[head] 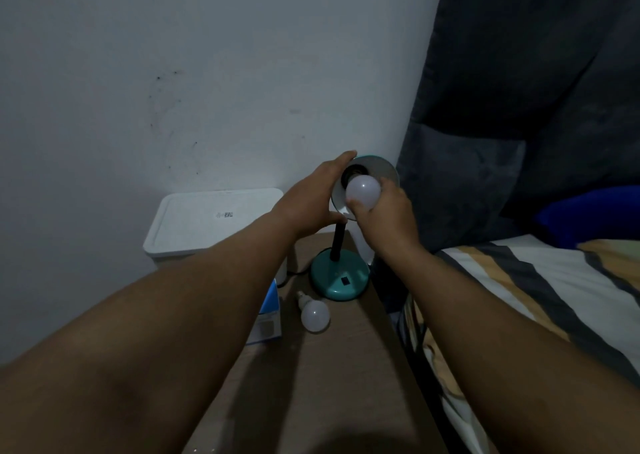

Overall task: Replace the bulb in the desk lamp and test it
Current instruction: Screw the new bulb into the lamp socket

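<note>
the right hand [384,218] has its fingers closed round a white bulb [363,192], its base at the socket inside the lamp shade [384,169]. the left hand [311,200] cups the shade's outer rim, steadying it. a crooked start could cross the thread (the base itself is hidden). a second bulb [314,315] lies loose near the teal lamp base [339,277]; it could roll off the narrow table [311,384]. the bed [536,297] crowds the right side.
</note>
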